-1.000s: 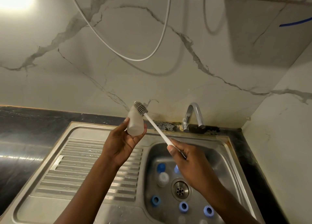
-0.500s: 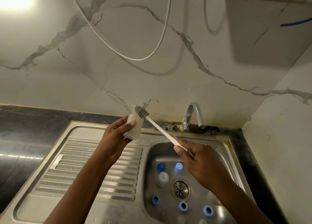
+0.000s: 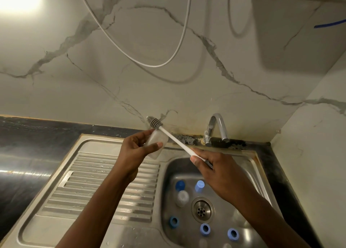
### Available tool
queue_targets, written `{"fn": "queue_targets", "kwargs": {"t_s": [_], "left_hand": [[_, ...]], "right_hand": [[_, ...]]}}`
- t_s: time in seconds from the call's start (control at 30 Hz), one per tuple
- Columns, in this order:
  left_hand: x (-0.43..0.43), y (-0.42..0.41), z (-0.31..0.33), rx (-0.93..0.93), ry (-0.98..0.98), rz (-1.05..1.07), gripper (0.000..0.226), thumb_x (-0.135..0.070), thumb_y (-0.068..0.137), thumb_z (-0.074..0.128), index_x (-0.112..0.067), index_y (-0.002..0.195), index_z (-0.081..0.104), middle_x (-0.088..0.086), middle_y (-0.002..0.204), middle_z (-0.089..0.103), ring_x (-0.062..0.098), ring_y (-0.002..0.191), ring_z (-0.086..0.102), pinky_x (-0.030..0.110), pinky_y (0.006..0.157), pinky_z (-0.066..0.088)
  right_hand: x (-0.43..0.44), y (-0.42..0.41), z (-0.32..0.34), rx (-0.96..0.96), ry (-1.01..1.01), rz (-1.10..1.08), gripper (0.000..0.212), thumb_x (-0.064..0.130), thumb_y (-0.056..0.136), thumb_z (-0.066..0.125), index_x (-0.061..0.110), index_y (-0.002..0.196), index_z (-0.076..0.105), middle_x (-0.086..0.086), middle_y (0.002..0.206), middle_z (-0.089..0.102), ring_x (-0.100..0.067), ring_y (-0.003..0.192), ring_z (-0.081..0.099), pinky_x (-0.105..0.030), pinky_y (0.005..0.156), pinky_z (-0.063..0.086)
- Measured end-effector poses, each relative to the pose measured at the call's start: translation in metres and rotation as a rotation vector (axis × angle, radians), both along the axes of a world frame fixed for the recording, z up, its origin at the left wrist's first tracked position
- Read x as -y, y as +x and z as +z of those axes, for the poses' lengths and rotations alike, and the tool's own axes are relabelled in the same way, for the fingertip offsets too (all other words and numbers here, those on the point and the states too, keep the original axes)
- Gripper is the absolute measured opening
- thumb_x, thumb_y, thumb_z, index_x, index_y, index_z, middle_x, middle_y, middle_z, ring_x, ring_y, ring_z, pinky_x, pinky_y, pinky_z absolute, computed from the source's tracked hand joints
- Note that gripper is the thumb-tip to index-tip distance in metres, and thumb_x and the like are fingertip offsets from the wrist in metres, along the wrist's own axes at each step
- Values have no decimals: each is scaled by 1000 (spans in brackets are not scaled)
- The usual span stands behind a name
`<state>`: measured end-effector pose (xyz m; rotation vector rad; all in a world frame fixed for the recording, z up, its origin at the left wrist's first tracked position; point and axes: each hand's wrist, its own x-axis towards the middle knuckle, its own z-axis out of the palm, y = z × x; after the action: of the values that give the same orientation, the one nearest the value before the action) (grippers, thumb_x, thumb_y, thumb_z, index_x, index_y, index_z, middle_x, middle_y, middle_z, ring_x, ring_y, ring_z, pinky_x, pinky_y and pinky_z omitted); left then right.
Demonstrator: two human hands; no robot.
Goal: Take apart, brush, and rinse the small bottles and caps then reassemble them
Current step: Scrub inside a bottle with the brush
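The left hand (image 3: 134,152) wraps fingers and thumb round a small frosted bottle (image 3: 158,140) over the sink's far rim. The right hand (image 3: 221,174) grips the brush (image 3: 176,140) by its handle (bristles showing at the bottle's far end). Nearer, blue caps (image 3: 205,228) lie in the basin (image 3: 167,174).

1. Beyond the left fingers (image 3: 139,135): marble wall (image 3: 112,79), close, barring further reach.
2. Right of the right fingers (image 3: 194,160): tap (image 3: 217,128), near.
3. Beneath both: open air down to draining board (image 3: 104,182) and basin (image 3: 167,195) strewn with blue caps (image 3: 205,228).
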<state>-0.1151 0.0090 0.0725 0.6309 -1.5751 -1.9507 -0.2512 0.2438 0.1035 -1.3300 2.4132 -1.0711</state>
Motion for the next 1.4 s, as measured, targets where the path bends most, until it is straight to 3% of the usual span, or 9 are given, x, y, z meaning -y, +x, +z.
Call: {"fn": "queue_targets", "kwargs": {"t_s": [0.13, 0.23, 0.33, 0.53, 0.77, 0.93, 1.03, 1.2, 1.4], "left_hand": [[1, -3, 3, -36, 35, 71, 58, -18, 74, 85, -12, 130, 71, 7, 117, 80, 22, 108, 77, 27, 82, 62], [12, 5, 5, -59, 80, 106, 56, -21, 74, 83, -15, 128, 72, 7, 118, 79, 22, 109, 77, 28, 82, 63], [15, 9, 7, -77, 93, 78, 55, -21, 76, 81, -14, 130, 71, 7, 119, 79, 22, 109, 76, 25, 80, 62], [23, 15, 14, -109, 104, 89, 61, -18, 80, 81, -13, 139, 67, 9, 126, 77, 24, 116, 74, 27, 84, 62], [16, 15, 16, -59, 132, -91, 57, -20, 85, 77, -15, 141, 67, 7, 132, 74, 24, 122, 71, 28, 88, 61], [15, 20, 17, -44, 318, -163, 37, -23, 93, 71, -11, 128, 77, 15, 132, 73, 26, 112, 75, 32, 86, 62], [17, 21, 16, -56, 447, -209, 35, -23, 94, 75, -6, 124, 78, 24, 138, 68, 34, 113, 72, 41, 92, 63], [20, 25, 9, -140, 768, -339, 59, -21, 99, 68, -3, 152, 49, 33, 144, 58, 41, 117, 67, 48, 97, 61], [25, 25, 1, -191, 887, -388, 57, -28, 103, 60, -3, 153, 46, 36, 139, 57, 37, 105, 66, 45, 93, 61]], "right_hand": [[-10, -1, -2, 21, -24, 2, 46, 51, 105, 53, 35, 147, 58, 12, 106, 75, 7, 99, 68, -8, 76, 55], [-19, 2, -5, 26, -29, -17, 50, 56, 101, 51, 37, 146, 56, 19, 110, 71, 15, 104, 63, -4, 79, 51], [-24, 3, -9, 52, -49, -27, 49, 59, 98, 50, 39, 143, 56, 24, 88, 67, 15, 88, 66, -5, 70, 51], [-30, 4, -15, 112, -14, -23, 30, 48, 105, 56, 43, 133, 62, -4, 96, 77, -13, 90, 74, -31, 80, 62], [-24, 3, -15, 63, 16, -44, 42, 48, 104, 55, 35, 143, 59, 7, 96, 74, -3, 92, 70, -21, 77, 60], [-18, 6, -17, 85, 8, -36, 41, 47, 104, 55, 38, 145, 57, 3, 100, 76, -16, 94, 72, -30, 81, 61], [-16, 6, -22, 118, 3, -26, 41, 48, 104, 54, 36, 143, 60, 5, 95, 75, -13, 88, 73, -31, 78, 62], [-14, 2, -30, 138, -19, -24, 42, 53, 103, 53, 39, 142, 60, 7, 93, 75, -12, 86, 73, -33, 77, 62], [-15, 1, -40, 150, -44, 8, 33, 59, 102, 50, 55, 134, 53, 3, 84, 71, -17, 70, 70, -40, 62, 60]]}}
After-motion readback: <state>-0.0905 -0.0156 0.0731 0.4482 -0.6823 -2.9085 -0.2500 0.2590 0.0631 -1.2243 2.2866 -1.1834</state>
